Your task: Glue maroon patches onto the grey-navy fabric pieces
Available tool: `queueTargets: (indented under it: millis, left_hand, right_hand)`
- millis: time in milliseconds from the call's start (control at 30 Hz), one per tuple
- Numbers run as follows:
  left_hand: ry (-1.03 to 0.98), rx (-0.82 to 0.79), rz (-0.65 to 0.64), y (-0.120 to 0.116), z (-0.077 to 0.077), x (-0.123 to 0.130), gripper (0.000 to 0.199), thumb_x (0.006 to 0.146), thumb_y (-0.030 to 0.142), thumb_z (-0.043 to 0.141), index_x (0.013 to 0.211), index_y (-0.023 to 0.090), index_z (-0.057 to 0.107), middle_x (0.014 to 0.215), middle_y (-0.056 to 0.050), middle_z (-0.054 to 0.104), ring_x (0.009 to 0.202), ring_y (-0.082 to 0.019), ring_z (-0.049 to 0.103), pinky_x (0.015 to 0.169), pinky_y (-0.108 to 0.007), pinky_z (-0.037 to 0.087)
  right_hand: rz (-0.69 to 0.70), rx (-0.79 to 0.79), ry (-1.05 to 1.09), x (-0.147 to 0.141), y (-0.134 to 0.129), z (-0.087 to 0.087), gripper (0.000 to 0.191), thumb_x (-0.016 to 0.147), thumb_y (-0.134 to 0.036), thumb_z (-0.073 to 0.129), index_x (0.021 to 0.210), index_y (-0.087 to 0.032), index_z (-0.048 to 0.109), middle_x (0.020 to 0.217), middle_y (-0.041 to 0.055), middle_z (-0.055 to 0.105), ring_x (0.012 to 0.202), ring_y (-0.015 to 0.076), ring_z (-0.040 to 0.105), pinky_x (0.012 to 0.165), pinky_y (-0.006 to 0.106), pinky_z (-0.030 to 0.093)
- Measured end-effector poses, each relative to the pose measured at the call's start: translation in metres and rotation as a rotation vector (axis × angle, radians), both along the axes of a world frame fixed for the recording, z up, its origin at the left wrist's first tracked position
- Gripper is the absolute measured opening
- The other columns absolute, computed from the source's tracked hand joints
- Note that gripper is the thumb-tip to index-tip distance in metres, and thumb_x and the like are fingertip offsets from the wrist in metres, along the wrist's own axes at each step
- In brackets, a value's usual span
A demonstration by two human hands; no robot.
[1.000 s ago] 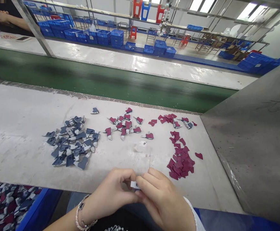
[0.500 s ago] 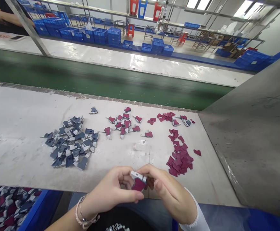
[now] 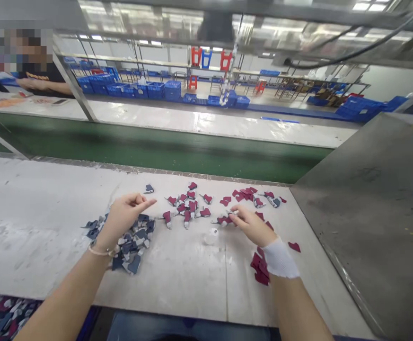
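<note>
- Bright, even indoor light falls from ceiling lights (image 3: 367,6) overhead, with no strong direction.
- Glare streaks run along the far worktop (image 3: 206,124).
- The near worktop (image 3: 39,227) has a soft sheen and only faint shadows.
- A dark, smeared band crosses the green conveyor belt (image 3: 156,154).
- Wide-angle distortion makes the steel upright (image 3: 74,80) lean at the left.
- The blue crates (image 3: 163,91) in the distance look soft, and the small maroon pieces (image 3: 187,208) lack crisp edges.
</note>
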State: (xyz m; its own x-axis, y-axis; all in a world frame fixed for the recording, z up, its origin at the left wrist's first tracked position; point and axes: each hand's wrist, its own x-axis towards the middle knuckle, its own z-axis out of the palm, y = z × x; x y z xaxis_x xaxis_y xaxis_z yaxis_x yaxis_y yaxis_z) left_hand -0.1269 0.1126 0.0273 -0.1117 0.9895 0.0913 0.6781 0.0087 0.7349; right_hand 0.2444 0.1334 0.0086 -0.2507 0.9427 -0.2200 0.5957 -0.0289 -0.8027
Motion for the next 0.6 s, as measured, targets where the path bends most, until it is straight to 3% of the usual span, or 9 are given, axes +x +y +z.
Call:
queueTargets:
  millis: [33, 100, 167, 267, 400, 500, 600]
  left_hand:
    - [0.038, 0.003, -0.01, 0.015, 0.001, -0.007, 0.039, 0.09, 0.051, 0.058, 0.069, 0.018, 0.063, 0.08, -0.004, 0.069, 0.077, -0.021, 0.065, 0.072, -0.032, 0.051]
    - [0.11, 0.008, -0.044, 0.043, -0.002, -0.012, 0.025, 0.089, 0.042, 0.063, 0.088, 0.018, 0.07, 0.107, -0.005, 0.069, 0.098, -0.025, 0.064, 0.087, -0.035, 0.051]
    - [0.162, -0.019, -0.067, 0.063, -0.009, -0.01, 0.03, 0.087, 0.034, 0.068, 0.112, 0.017, 0.065, 0.13, -0.009, 0.06, 0.114, -0.027, 0.059, 0.099, -0.045, 0.047]
    - [0.186, -0.102, -0.079, 0.077, -0.024, -0.004, 0.032, 0.093, 0.031, 0.064, 0.12, 0.015, 0.06, 0.13, -0.011, 0.058, 0.116, -0.027, 0.058, 0.098, -0.051, 0.049]
    - [0.089, -0.178, -0.125, 0.075, -0.027, -0.004, 0.03, 0.095, 0.033, 0.061, 0.118, 0.014, 0.06, 0.122, -0.01, 0.061, 0.107, -0.025, 0.062, 0.092, -0.047, 0.053]
    - [-0.082, -0.198, -0.192, 0.06, -0.012, -0.006, 0.029, 0.094, 0.035, 0.06, 0.115, 0.015, 0.061, 0.122, -0.011, 0.061, 0.105, -0.024, 0.062, 0.091, -0.045, 0.053]
    - [-0.335, -0.186, -0.264, 0.027, 0.006, 0.002, 0.037, 0.096, 0.044, 0.054, 0.122, 0.019, 0.058, 0.128, -0.012, 0.06, 0.105, -0.023, 0.064, 0.091, -0.038, 0.054]
  right_hand:
    - [0.036, -0.016, 0.004, -0.007, 0.013, -0.004, 0.026, 0.099, -0.038, 0.055, 0.112, -0.016, 0.06, 0.09, 0.0027, 0.065, 0.078, 0.0178, 0.063, 0.075, 0.037, 0.053]
    - [0.091, -0.043, 0.013, -0.019, 0.032, -0.007, 0.029, 0.099, -0.038, 0.057, 0.118, -0.016, 0.059, 0.103, 0.0054, 0.066, 0.082, 0.0174, 0.066, 0.074, 0.036, 0.057]
    - [0.12, -0.048, 0.017, -0.023, 0.039, -0.008, 0.031, 0.099, -0.036, 0.058, 0.123, -0.016, 0.058, 0.112, 0.0073, 0.065, 0.088, 0.0186, 0.067, 0.076, 0.037, 0.058]
    - [0.18, -0.037, 0.032, -0.017, 0.027, -0.008, 0.032, 0.097, -0.033, 0.06, 0.124, -0.017, 0.057, 0.117, 0.0081, 0.063, 0.094, 0.0208, 0.066, 0.081, 0.041, 0.058]
    - [0.305, -0.057, 0.114, -0.018, -0.003, -0.024, 0.03, 0.095, -0.031, 0.064, 0.121, -0.016, 0.06, 0.118, 0.008, 0.064, 0.102, 0.0233, 0.065, 0.087, 0.044, 0.055]
    - [0.311, -0.074, 0.208, -0.034, -0.016, -0.04, 0.026, 0.094, -0.031, 0.065, 0.114, -0.015, 0.063, 0.115, 0.0071, 0.065, 0.101, 0.023, 0.065, 0.087, 0.044, 0.055]
    - [0.266, -0.067, 0.358, -0.046, -0.026, -0.044, 0.028, 0.094, -0.034, 0.064, 0.114, -0.015, 0.061, 0.111, 0.0067, 0.065, 0.096, 0.0218, 0.065, 0.084, 0.041, 0.055]
